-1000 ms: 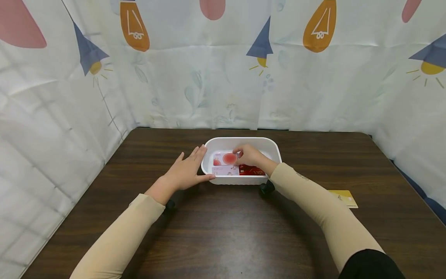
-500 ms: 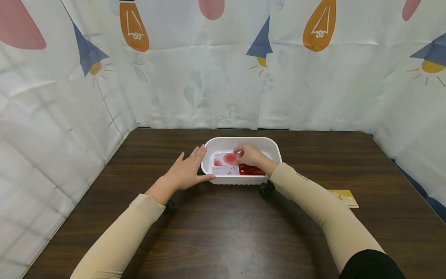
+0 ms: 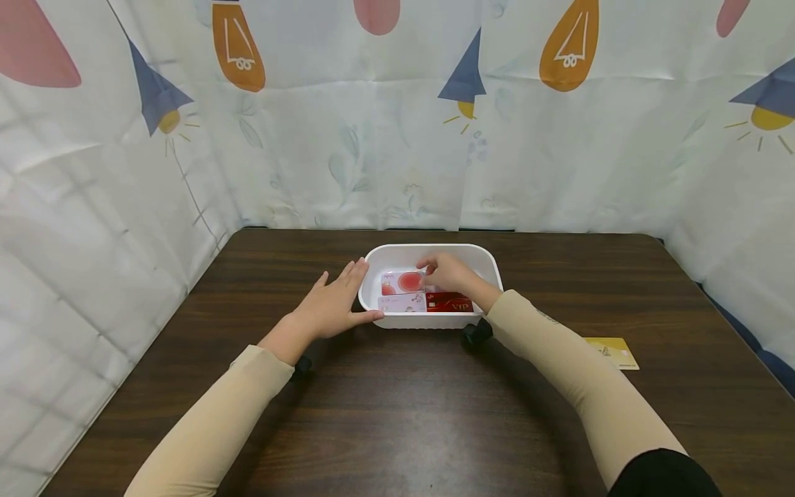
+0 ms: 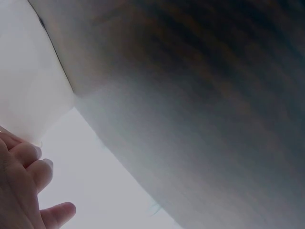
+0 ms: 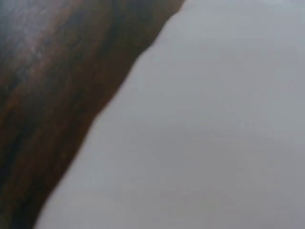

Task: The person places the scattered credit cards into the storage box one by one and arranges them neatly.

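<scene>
In the head view, my left hand (image 3: 328,306) rests with spread, straight fingers against the left end of a white plastic basket (image 3: 435,322). Its thumb lies along the near rim. My right hand (image 3: 450,272) reaches inside, fingers bent and pointing left, low over a pinkish card (image 3: 433,288) that it mostly covers. Whether the fingers pinch that card is hidden. Left of it lies a card with red circles (image 3: 402,282). Nearer the front are a pale VIP card (image 3: 401,303) and a red VIP card (image 3: 450,303), side by side. The left wrist view shows part of the left hand (image 4: 24,181).
A yellow card (image 3: 615,353) lies on the dark wooden table (image 3: 397,414) to the right, partly behind the right sleeve. A printed white curtain (image 3: 397,159) surrounds the table's back and sides. The right wrist view shows only a blurred white surface and the tabletop.
My right hand has shifted slightly back to the right, uncovering more of the red VIP card and a bit of the pinkish card. The left hand and basket stay put.
</scene>
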`<move>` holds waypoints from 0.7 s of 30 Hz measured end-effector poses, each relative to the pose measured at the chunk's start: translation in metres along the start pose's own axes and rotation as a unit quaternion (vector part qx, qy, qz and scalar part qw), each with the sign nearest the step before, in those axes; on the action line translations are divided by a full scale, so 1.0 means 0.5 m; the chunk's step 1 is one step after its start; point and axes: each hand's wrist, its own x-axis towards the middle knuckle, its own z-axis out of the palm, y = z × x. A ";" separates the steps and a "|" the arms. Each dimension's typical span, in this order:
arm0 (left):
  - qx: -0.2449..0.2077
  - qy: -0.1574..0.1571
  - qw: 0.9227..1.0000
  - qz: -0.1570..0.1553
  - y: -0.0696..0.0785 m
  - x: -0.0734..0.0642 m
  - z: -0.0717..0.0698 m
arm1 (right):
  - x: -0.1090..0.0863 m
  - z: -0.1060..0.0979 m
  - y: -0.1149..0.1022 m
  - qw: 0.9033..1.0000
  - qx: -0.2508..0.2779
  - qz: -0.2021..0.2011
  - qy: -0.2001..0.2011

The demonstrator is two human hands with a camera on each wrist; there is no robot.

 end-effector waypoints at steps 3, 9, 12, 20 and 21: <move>0.000 0.001 1.000 0.000 0.000 -0.001 0.000 | -0.004 -0.008 -0.003 1.000 -0.007 -0.002 0.003; 0.003 0.003 1.000 0.000 -0.001 -0.001 0.001 | -0.022 -0.028 -0.008 1.000 -0.017 -0.014 0.014; 0.000 0.003 1.000 0.001 -0.001 -0.002 0.000 | -0.037 -0.041 -0.010 0.999 -0.016 -0.021 0.019; -0.002 0.006 1.000 0.003 0.000 -0.003 0.000 | -0.079 -0.079 -0.005 0.999 -0.009 -0.048 0.022; -0.002 0.007 1.000 0.004 0.000 -0.003 0.000 | -0.085 -0.084 -0.004 0.998 -0.010 -0.052 0.023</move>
